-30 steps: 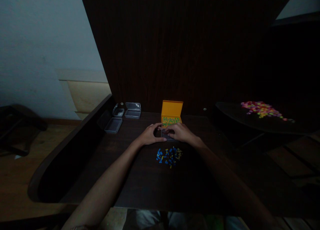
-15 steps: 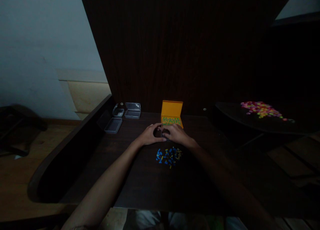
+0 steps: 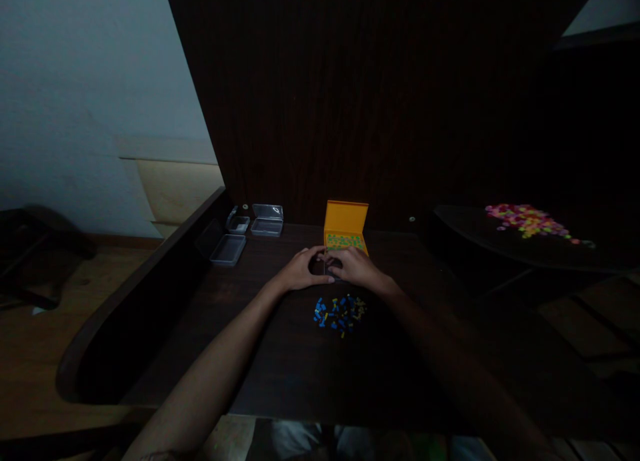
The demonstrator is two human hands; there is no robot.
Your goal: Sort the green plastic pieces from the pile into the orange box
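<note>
My left hand (image 3: 300, 271) curves its thumb and fingers around the left side of a small clear plastic box (image 3: 325, 266), of which only a thin edge shows. From the right, my right hand (image 3: 354, 266) reaches over the same box with its fingers curled inward; anything between its fingertips is hidden. Just in front of both hands lies a loose pile of small blue and yellow pieces (image 3: 334, 313). Right behind them stands an open yellow case (image 3: 346, 216), with green bits in its lower half, partly covered by my right hand.
Several clear plastic boxes stand with lids up at the back left, among them a larger one (image 3: 229, 249) and another (image 3: 267, 227). Pink, red and yellow beads (image 3: 527, 221) lie on a curved dark shelf (image 3: 480, 247) at the right. A raised side panel (image 3: 145, 281) borders the desk's left.
The view has shifted slightly, moving everything a little to the right. Both hands keep nearly the same pose around the clear box, and the pile looks unchanged.
</note>
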